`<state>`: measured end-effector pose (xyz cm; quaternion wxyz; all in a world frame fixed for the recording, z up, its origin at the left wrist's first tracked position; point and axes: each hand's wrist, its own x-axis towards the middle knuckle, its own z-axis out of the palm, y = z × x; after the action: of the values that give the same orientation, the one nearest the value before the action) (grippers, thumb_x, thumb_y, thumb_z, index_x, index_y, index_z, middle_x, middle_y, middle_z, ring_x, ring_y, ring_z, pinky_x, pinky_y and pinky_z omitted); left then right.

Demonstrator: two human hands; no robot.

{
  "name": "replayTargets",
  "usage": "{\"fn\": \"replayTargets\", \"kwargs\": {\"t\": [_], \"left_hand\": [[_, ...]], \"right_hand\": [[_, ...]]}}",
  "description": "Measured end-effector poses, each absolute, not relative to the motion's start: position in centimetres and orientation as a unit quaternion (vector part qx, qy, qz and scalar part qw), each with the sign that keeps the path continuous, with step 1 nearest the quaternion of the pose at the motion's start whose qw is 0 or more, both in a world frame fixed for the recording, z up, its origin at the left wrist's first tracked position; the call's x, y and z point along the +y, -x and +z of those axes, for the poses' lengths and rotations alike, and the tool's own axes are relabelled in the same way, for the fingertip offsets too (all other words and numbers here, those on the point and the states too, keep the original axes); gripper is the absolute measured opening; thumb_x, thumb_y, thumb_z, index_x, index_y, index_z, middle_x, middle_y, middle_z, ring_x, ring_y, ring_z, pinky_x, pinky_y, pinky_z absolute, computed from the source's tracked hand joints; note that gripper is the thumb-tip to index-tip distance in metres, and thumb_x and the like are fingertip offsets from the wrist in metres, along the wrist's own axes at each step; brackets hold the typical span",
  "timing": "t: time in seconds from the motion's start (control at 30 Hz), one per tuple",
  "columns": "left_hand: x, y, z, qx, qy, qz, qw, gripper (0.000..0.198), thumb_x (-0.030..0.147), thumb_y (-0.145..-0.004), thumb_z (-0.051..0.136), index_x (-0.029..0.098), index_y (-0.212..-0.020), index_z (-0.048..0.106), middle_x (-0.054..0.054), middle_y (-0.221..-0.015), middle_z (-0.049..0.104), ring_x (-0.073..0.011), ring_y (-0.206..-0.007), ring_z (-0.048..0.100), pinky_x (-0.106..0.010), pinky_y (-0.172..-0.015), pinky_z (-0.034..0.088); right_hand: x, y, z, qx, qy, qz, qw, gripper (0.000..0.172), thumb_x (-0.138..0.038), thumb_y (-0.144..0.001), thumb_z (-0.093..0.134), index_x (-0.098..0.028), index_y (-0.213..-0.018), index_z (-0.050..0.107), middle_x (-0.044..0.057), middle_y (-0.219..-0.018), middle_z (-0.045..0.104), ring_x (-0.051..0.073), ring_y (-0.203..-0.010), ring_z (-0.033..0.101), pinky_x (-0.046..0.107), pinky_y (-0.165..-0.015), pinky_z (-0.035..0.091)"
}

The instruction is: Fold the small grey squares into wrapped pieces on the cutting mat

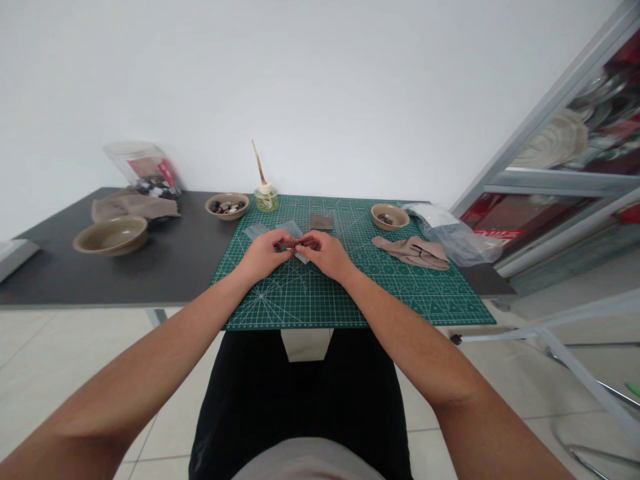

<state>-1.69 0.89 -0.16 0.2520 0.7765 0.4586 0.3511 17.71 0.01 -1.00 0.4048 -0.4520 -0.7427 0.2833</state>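
My left hand (pixel 267 253) and my right hand (pixel 325 252) meet above the green cutting mat (pixel 305 300), fingertips pinched together. Between them they grip a small clear plastic piece (pixel 303 259), whose lower end shows below the fingers; its exact kind is unclear, and anything else in the pinch is hidden. More clear plastic pieces (pixel 256 231) lie flat on the mat just beyond my left hand. A small brown square (pixel 321 222) rests behind my right hand.
A bowl of dark and pale stones (pixel 227 207) and a glue jar with a brush (pixel 267 198) stand at the back. To the right are a smaller bowl (pixel 390 217), a brown cloth (pixel 415 252) and a plastic bag (pixel 455 233). Leftward sit another bowl (pixel 111 237) and a clear jar (pixel 145 167).
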Motion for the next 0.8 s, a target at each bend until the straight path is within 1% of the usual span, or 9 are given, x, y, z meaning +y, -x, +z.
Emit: {"fn": "replayTargets", "kwargs": {"t": [0.07,0.17,0.27,0.33,0.47,0.53,0.63,0.8], "left_hand": [[0.9,1.7,-0.3,0.474,-0.782,0.336,0.225,0.018,0.031,-0.079,0.062,0.02,-0.091,0.07,-0.003,-0.095,0.074,-0.0207,-0.09,0.066,-0.033,-0.081,0.05],[1.2,1.7,-0.6,0.484,-0.796,0.311,0.186,0.026,0.032,-0.079,0.063,0.021,-0.101,0.071,-0.005,-0.105,0.074,-0.0234,-0.1,0.065,-0.035,-0.088,0.05],[1.5,1.6,-1.0,0.464,-0.833,0.263,0.149,0.025,0.03,-0.084,0.057,0.021,-0.101,0.073,-0.005,-0.109,0.074,-0.0246,-0.105,0.063,-0.039,-0.096,0.047],[1.7,1.6,-1.2,0.453,-0.851,0.231,0.131,0.026,0.028,-0.088,0.052,0.022,-0.101,0.073,-0.004,-0.112,0.074,-0.0245,-0.107,0.062,-0.041,-0.099,0.046],[1.5,1.4,-1.2,0.469,-0.859,0.183,0.092,0.029,0.029,-0.09,0.05,0.023,-0.108,0.072,-0.006,-0.12,0.07,-0.0276,-0.112,0.058,-0.046,-0.096,0.045],[1.2,1.2,-1.0,0.477,-0.859,0.168,0.082,0.03,0.029,-0.09,0.05,0.023,-0.11,0.072,-0.007,-0.123,0.068,-0.0292,-0.114,0.057,-0.047,-0.093,0.045],[0.9,1.0,-0.7,0.483,-0.857,0.158,0.086,0.03,0.031,-0.091,0.05,0.023,-0.111,0.07,-0.008,-0.125,0.067,-0.0304,-0.115,0.056,-0.047,-0.091,0.045],[1.1,0.9,-0.6,0.486,-0.854,0.16,0.098,0.029,0.03,-0.091,0.048,0.024,-0.11,0.07,-0.006,-0.133,0.066,-0.0313,-0.121,0.054,-0.048,-0.09,0.045]], "right_hand": [[0.0,-17.7,-0.9,-0.739,0.471,0.27,0.399,0.015,-0.033,-0.083,0.072,-0.02,-0.092,0.072,0.001,-0.087,0.074,0.014,-0.074,0.063,0.027,-0.073,0.047],[-0.1,-17.7,-0.8,-0.747,0.497,0.22,0.382,0.012,-0.03,-0.08,0.075,-0.021,-0.086,0.072,0.001,-0.085,0.074,0.016,-0.077,0.061,0.029,-0.075,0.045],[-0.2,-17.7,-0.8,-0.771,0.495,0.175,0.362,0.01,-0.026,-0.079,0.076,-0.02,-0.084,0.072,0.002,-0.086,0.074,0.018,-0.082,0.061,0.031,-0.08,0.043],[-0.1,-17.6,-0.8,-0.783,0.49,0.16,0.348,0.007,-0.023,-0.079,0.075,-0.019,-0.084,0.071,0.002,-0.086,0.074,0.019,-0.083,0.061,0.032,-0.082,0.042],[0.1,-17.7,-1.1,-0.802,0.476,0.145,0.331,0.005,-0.021,-0.082,0.072,-0.019,-0.086,0.072,0.002,-0.088,0.075,0.018,-0.085,0.061,0.032,-0.087,0.038],[0.2,-17.8,-1.3,-0.806,0.474,0.14,0.324,0.003,-0.022,-0.082,0.072,-0.019,-0.084,0.071,0.002,-0.088,0.074,0.018,-0.084,0.06,0.032,-0.087,0.037],[0.3,-17.9,-1.5,-0.812,0.476,0.128,0.312,0.007,-0.024,-0.082,0.073,-0.019,-0.078,0.07,0.002,-0.086,0.073,0.018,-0.083,0.057,0.032,-0.086,0.036],[0.3,-17.8,-1.3,-0.818,0.475,0.127,0.299,0.009,-0.024,-0.083,0.072,-0.019,-0.076,0.07,0.002,-0.084,0.07,0.018,-0.084,0.055,0.032,-0.085,0.035]]}}
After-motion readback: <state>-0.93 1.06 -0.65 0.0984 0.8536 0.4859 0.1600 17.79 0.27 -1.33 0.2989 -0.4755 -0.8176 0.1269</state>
